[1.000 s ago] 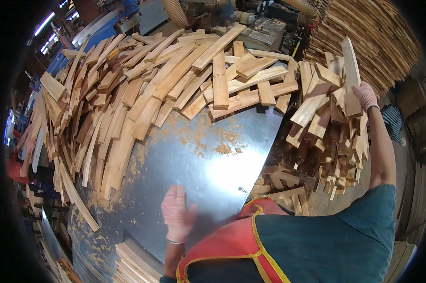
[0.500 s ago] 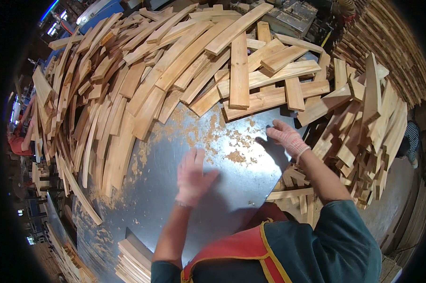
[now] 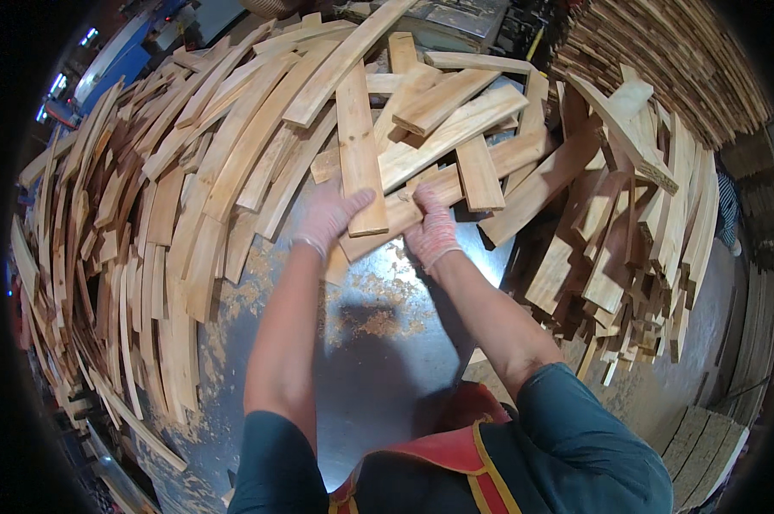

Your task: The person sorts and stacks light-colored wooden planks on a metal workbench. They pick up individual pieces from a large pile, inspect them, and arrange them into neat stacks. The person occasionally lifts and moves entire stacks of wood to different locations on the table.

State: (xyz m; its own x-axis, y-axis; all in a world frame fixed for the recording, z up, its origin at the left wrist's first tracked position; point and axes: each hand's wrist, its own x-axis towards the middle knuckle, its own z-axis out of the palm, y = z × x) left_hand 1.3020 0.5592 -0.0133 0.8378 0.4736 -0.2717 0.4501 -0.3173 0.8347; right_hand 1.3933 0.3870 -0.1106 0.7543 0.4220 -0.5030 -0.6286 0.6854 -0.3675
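My left hand (image 3: pixel 326 216), in a pale knit glove, is at the lower left edge of a light wooden board (image 3: pixel 359 146) pointing toward me. Its thumb presses on the board's face; the fingertips are hard to make out. My right hand (image 3: pixel 433 228), gloved in white and pinkish knit, closes over the near edge of a crosswise wooden board (image 3: pixel 395 216). That crosswise board passes beneath the first one, and its left end shows by my left hand. Both boards lie at the near side of a large loose pile.
Long boards (image 3: pixel 233 163) heap up across the left and back of a metal table (image 3: pixel 361 343) strewn with sawdust. More boards (image 3: pixel 610 257) are stacked at the right. Behind them rises a tall stack of strips (image 3: pixel 661 68). Someone in a striped sleeve (image 3: pixel 727 210) is at the far right.
Both hands have reached forward from above the bare metal to the near boards of the pile, coming closer together. The view has shifted. The right hand has closed on the crosswise board.
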